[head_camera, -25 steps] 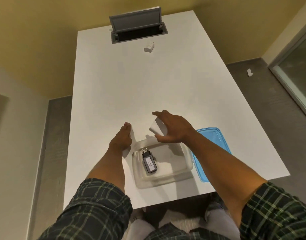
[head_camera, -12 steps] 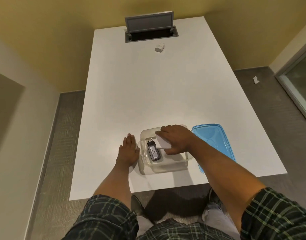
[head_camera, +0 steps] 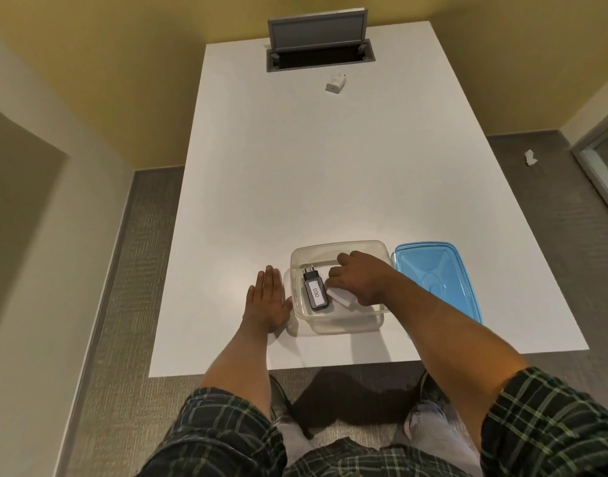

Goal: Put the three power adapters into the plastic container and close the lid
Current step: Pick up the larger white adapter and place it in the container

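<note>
Down from the head camera, a white worktop [head_camera: 295,173] runs away from the person toward a yellow wall. Near its front edge stands the clear plastic container [head_camera: 337,323], open. Inside it, toward the left wall, lies a dark power adapter [head_camera: 316,292] flat on the floor of the box, its two prongs pointing away from the person and a white label reading 030 on top. Just right of it, also inside the box, is a white power adapter [head_camera: 342,297], mostly covered by the right hand [head_camera: 361,282]. That hand reaches in over the near rim with its fingers [head_camera: 333,273] curled down over the white adapter; whether they pinch it or merely rest on it cannot be told. The left hand [head_camera: 265,301] lies palm down on the worktop just beside the container's left wall, fingers straight and held together, thumb nearly touching the wall. The blue lid [head_camera: 440,273] lies flat on the worktop against the container's right side, partly hidden by the right forearm. A third, white power adapter [head_camera: 336,83] sits far off near the back of the worktop, just in front of a grey cable hatch [head_camera: 318,46] whose flap stands open. Both forearms are bare, with plaid sleeves [head_camera: 550,425] pushed up above the elbows.
</note>
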Motion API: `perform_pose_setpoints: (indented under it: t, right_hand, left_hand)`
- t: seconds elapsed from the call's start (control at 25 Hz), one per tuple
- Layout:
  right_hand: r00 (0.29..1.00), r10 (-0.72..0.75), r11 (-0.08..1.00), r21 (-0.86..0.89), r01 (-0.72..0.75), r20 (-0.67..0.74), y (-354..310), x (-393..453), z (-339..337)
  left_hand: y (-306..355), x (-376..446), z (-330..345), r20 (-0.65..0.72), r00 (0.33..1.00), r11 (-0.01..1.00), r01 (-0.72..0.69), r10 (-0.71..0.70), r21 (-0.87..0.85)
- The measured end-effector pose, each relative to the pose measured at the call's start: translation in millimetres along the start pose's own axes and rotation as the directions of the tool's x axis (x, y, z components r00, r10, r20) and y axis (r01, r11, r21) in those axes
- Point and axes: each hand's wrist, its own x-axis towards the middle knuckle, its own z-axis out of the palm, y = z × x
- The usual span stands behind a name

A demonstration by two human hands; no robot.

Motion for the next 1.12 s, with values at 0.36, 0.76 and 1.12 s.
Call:
perform_pose_setpoints:
  t: [0.36,0.76,1.12]
  right_hand:
    - [0.998,-0.052,0.997,0.060,0.054,-0.021,6.2,16.5,14.1]
    - [0.863,0.497,0.692,0.641,-0.332,-0.090,-7.1,-1.5,32.4]
    - [0.890,0.439,0.638,0.655,-0.405,0.124,-11.2,12.2,48.8]
  left_hand:
    - [-1.0,2.1,2.9,-0.003,1.000,1.000,0.011,-0.011,-0.023]
    - [-0.5,3.3,2.1,0.019,1.000,0.999,0.017,-0.016,-0.029]
    - [-0.4,2.4,1.9,0.006,1.000,0.999,0.013,-0.013,-0.035]
